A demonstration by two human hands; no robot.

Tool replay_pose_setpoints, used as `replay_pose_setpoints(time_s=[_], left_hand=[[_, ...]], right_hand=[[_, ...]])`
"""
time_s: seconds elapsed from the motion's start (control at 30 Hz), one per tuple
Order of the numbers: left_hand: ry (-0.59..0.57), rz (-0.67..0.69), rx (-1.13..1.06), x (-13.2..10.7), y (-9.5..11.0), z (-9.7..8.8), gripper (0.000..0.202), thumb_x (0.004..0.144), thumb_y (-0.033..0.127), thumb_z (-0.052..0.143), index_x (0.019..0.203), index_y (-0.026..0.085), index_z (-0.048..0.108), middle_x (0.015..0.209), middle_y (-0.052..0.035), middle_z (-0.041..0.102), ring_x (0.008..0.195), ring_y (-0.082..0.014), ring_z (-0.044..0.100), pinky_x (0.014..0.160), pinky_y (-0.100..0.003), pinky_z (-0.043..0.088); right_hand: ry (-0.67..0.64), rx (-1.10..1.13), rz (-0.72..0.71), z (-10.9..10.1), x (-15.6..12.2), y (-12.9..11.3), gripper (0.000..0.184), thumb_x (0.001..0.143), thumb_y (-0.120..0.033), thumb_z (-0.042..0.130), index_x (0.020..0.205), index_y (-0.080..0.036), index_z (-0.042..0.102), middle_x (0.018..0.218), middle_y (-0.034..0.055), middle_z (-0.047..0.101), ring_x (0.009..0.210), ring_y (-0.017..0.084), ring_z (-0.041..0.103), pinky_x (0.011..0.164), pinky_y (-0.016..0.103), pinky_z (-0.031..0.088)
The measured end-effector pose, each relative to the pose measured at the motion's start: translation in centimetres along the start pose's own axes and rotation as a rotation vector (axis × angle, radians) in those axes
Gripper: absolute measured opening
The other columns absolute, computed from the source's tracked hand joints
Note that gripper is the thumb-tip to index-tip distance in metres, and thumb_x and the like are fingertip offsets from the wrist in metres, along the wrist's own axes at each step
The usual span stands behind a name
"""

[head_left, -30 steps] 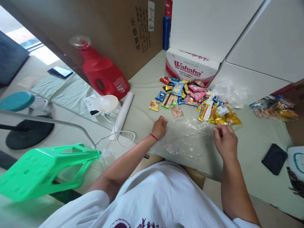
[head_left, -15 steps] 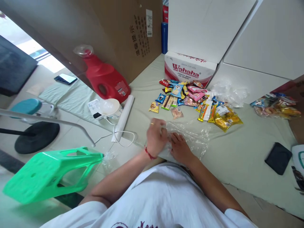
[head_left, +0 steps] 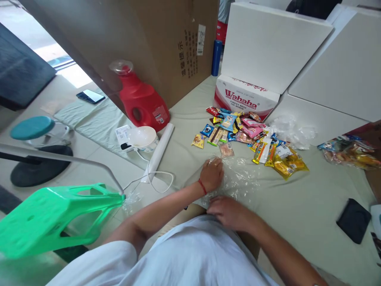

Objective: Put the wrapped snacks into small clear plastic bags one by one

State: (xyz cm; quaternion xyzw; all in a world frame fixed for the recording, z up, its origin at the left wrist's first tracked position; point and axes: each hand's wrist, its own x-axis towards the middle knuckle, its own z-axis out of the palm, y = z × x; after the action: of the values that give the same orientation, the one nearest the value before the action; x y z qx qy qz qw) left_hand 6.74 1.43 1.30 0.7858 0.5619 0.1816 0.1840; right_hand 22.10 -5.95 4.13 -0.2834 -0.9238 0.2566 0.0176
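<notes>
A crumpled clear plastic bag (head_left: 241, 178) lies on the pale green cloth (head_left: 297, 206) in front of me. My left hand (head_left: 212, 174), with a red string at the wrist, is closed on the bag's far left edge. My right hand (head_left: 228, 210) rests at the bag's near edge with its fingers curled on the film. A pile of several small snack packets (head_left: 247, 133) lies just beyond the bag.
A red detergent jug (head_left: 141, 101) and a big brown carton (head_left: 154, 43) stand at the left back. A Wahaha box (head_left: 245, 97) and white foam blocks (head_left: 274, 43) are behind the snacks. A green stool (head_left: 56, 218), a white roll (head_left: 159, 151), a bowl (head_left: 142, 137) and a black wallet (head_left: 353, 220) lie around.
My right hand swept from the bag's right side across to its near left edge. My left hand stayed at the bag's left end. The bag is more bunched.
</notes>
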Motion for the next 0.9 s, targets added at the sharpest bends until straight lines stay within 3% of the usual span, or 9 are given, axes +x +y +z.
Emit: replay_pose_setpoints(time_s=[0.07,0.17,0.3,0.4,0.53,0.6,0.73,0.83,0.9], left_hand=[[-0.027,0.089,0.093,-1.8,-0.3,0.3,0.049,0.101,0.032,0.045,0.146,0.015,0.054,0.159,-0.0159,0.05,0.151,-0.0299,0.041,0.126,-0.057,0.023],[-0.057,0.15,0.156,-3.5,-0.8,0.6,0.06,0.103,0.044,0.041,0.156,0.015,0.044,0.165,-0.0148,0.041,0.155,-0.029,0.034,0.128,-0.057,0.019],[-0.064,0.176,0.157,-3.9,-1.5,0.3,0.067,0.105,0.055,0.035,0.159,0.015,0.039,0.167,-0.0135,0.036,0.157,-0.0277,0.031,0.129,-0.056,0.016],[-0.056,0.176,0.15,-3.8,-1.5,0.2,0.064,0.106,0.052,0.034,0.159,0.017,0.04,0.167,-0.0121,0.037,0.157,-0.026,0.031,0.13,-0.054,0.014],[-0.039,0.13,0.131,-3.7,-0.7,0.9,0.061,0.106,0.047,0.036,0.158,0.016,0.041,0.168,-0.0122,0.035,0.158,-0.0273,0.029,0.13,-0.056,0.012],[-0.032,0.105,0.124,-3.6,0.0,1.4,0.063,0.105,0.047,0.036,0.158,0.014,0.041,0.169,-0.0141,0.032,0.158,-0.0286,0.027,0.129,-0.058,0.012],[-0.013,0.08,0.136,-3.7,1.2,2.2,0.065,0.105,0.048,0.036,0.158,0.011,0.041,0.169,-0.0172,0.031,0.159,-0.0304,0.026,0.128,-0.061,0.013],[-0.004,0.071,0.155,-3.9,1.4,2.5,0.065,0.105,0.048,0.036,0.158,0.011,0.04,0.169,-0.0164,0.031,0.158,-0.0303,0.027,0.128,-0.062,0.016],[-0.003,0.064,0.167,-4.0,1.4,2.5,0.065,0.105,0.048,0.035,0.158,0.011,0.041,0.168,-0.0155,0.032,0.158,-0.0298,0.028,0.127,-0.062,0.018]], right_hand=[[0.139,-0.064,0.155,-4.8,2.4,3.5,0.046,0.096,-0.017,0.05,0.137,-0.03,0.067,0.115,0.0056,0.075,0.11,0.022,0.065,0.099,0.034,0.05],[0.458,-0.341,0.368,-11.9,8.7,10.1,0.05,0.098,-0.016,0.043,0.146,-0.015,0.058,0.144,0.0179,0.06,0.136,0.031,0.047,0.114,0.045,0.037],[0.383,-0.499,0.377,-16.6,16.4,16.7,0.05,0.098,-0.01,0.04,0.145,-0.012,0.057,0.152,0.0196,0.052,0.141,0.034,0.041,0.118,0.055,0.026],[0.441,-0.43,0.381,-17.0,16.6,18.6,0.042,0.1,-0.013,0.04,0.133,-0.012,0.065,0.136,0.0193,0.064,0.124,0.031,0.054,0.108,0.046,0.039],[0.89,-0.169,0.432,-15.2,9.7,17.5,0.036,0.104,-0.027,0.039,0.122,-0.016,0.068,0.116,0.0123,0.069,0.105,0.024,0.062,0.096,0.038,0.047],[0.981,-0.051,0.484,-13.8,5.9,15.8,0.037,0.104,-0.031,0.038,0.121,-0.018,0.068,0.108,0.0093,0.069,0.094,0.022,0.063,0.09,0.038,0.05],[0.801,-0.222,0.478,-11.4,4.5,13.0,0.042,0.093,-0.024,0.05,0.131,-0.015,0.063,0.123,0.0162,0.063,0.114,0.03,0.056,0.1,0.046,0.047],[0.597,-0.415,0.409,-11.1,8.9,12.7,0.061,0.089,-0.015,0.053,0.15,-0.011,0.05,0.15,0.0211,0.048,0.138,0.036,0.037,0.114,0.053,0.033],[0.514,-0.427,0.392,-11.5,12.3,13.4,0.057,0.092,-0.013,0.05,0.149,-0.011,0.05,0.152,0.0212,0.048,0.139,0.036,0.035,0.115,0.054,0.031]])
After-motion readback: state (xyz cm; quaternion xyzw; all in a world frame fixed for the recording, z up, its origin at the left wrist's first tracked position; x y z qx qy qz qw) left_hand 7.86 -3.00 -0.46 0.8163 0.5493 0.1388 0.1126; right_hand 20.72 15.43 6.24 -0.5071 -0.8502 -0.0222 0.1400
